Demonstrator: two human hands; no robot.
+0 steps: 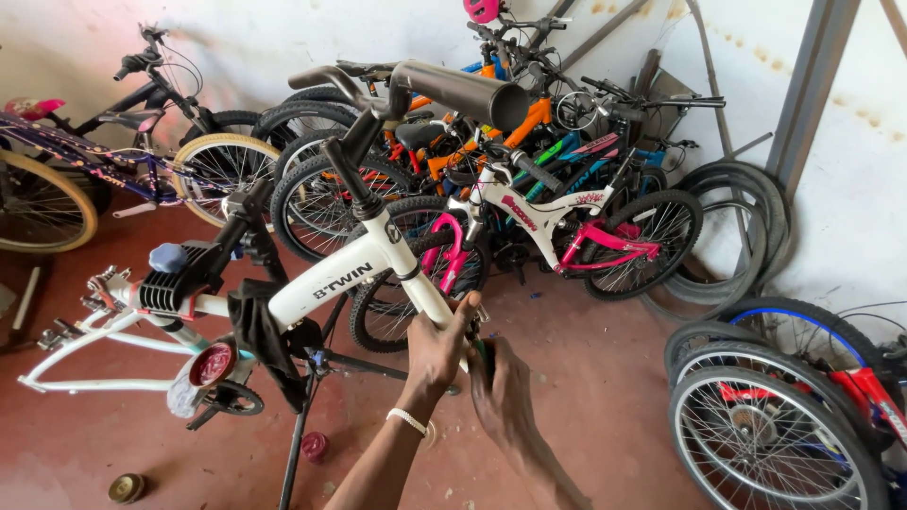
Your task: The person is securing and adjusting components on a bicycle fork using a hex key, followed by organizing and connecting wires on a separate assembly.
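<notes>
Head view shows a reddish concrete floor (605, 397) and stained white wall (255, 42); left hand (436, 348) grasps the white bicycle frame (340, 274), right hand (501, 382) clenches its lower end.

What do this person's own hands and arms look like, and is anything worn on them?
Both forearms are bare, with no sleeves or gloves in view. The left hand has a thin white band around its wrist. The right hand shows nothing worn: no watch, band or ring that can be made out.
</notes>
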